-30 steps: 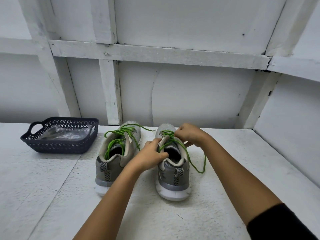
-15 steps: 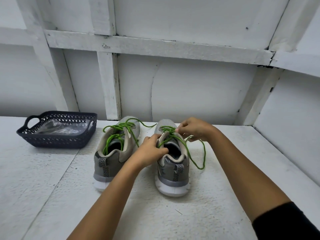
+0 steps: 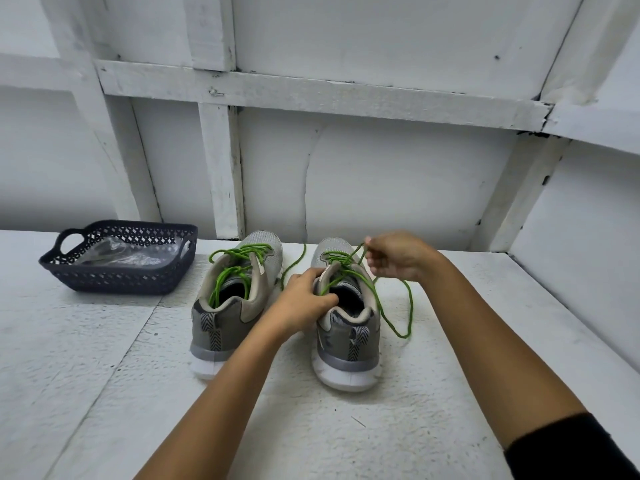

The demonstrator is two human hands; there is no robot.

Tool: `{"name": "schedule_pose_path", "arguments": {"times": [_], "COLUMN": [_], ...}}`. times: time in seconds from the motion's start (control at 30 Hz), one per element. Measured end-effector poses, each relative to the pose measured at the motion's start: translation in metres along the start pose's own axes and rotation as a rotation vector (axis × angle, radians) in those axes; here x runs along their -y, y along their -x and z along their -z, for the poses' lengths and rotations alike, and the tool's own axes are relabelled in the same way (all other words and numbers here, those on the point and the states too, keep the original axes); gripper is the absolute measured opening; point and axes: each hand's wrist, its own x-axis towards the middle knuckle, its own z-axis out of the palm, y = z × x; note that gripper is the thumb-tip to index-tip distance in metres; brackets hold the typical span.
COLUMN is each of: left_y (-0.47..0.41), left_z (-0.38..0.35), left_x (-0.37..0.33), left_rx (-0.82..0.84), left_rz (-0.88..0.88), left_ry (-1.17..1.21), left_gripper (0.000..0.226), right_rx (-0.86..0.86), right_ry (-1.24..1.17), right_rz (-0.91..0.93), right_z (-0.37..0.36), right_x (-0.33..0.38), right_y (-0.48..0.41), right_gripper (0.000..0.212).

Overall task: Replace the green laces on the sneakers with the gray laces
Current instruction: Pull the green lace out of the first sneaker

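Hands, head view: my left hand (image 3: 304, 299) grips the tongue and collar edge of the right sneaker (image 3: 346, 341), fingers curled at its opening. My right hand (image 3: 398, 256) pinches the green lace (image 3: 377, 299) just above the eyelets near the toe. A slack length of that lace trails onto the white surface (image 3: 104, 375) at the sneaker's right. Just beside it stands the left sneaker (image 3: 235, 306), loosely threaded with a second green lace (image 3: 239, 252). At far left, a dark basket (image 3: 121, 282) holds a clear plastic bag (image 3: 121, 252); I cannot tell its contents.
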Motion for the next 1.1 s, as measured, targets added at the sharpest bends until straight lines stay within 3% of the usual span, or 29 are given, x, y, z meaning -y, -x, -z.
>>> {"name": "schedule_pose_path", "arguments": {"times": [0.07,0.1,0.23,0.3,0.47,0.53,0.67,0.77,0.9,0.97,1.03,1.1], "left_y": [0.0,0.0,0.001,0.001,0.003,0.002,0.002,0.002,0.003,0.003,0.003,0.003], "left_z": [0.0,0.0,-0.001,0.0,0.001,0.001,0.001,0.0,-0.001,-0.001,-0.001,0.0], "left_x": [0.0,0.0,-0.002,-0.002,-0.002,-0.002,-0.002,-0.002,-0.002,-0.002,-0.002,-0.002], "left_rx": [-0.007,-0.011,-0.006,-0.001,0.001,0.0,-0.002,-0.007,-0.011,-0.01,-0.01,-0.014], "left_rz": [0.0,-0.005,-0.009,0.002,0.006,0.001,0.002,0.0,0.009,0.006,0.003,-0.002], "left_ry": [0.01,0.012,0.014,0.022,0.009,-0.004,0.0,0.007,0.034,0.03,0.029,0.024], "left_gripper": [0.053,0.052,0.056,0.057,0.056,0.055,0.055,0.054,0.053,0.053,0.054,0.055], "right_rx": [-0.044,-0.049,0.027,0.036,-0.288,-0.301,-0.07,-0.075,-0.353,-0.434,-0.358,-0.193], "right_ry": [-0.279,-0.274,0.245,0.34,-0.106,-0.138,0.237,0.39,-0.099,-0.206,-0.149,0.087], "right_rz": [-0.05,-0.056,0.014,0.09,0.142,0.112,0.065,0.198,0.274,0.281,0.206,0.12], "right_z": [0.003,0.003,0.004,0.004,0.013,0.015,0.004,-0.001,0.015,0.022,0.018,0.008], "right_x": [0.002,0.001,-0.014,-0.015,0.002,0.001,-0.018,-0.019,-0.001,0.004,-0.001,-0.016], "right_y": [-0.002,-0.002,0.004,0.004,-0.001,-0.002,0.009,0.01,0.004,0.002,0.004,0.007], "right_gripper": [0.033,0.034,0.025,0.019,0.033,0.033,0.03,0.023,0.028,0.03,0.03,0.03]}}
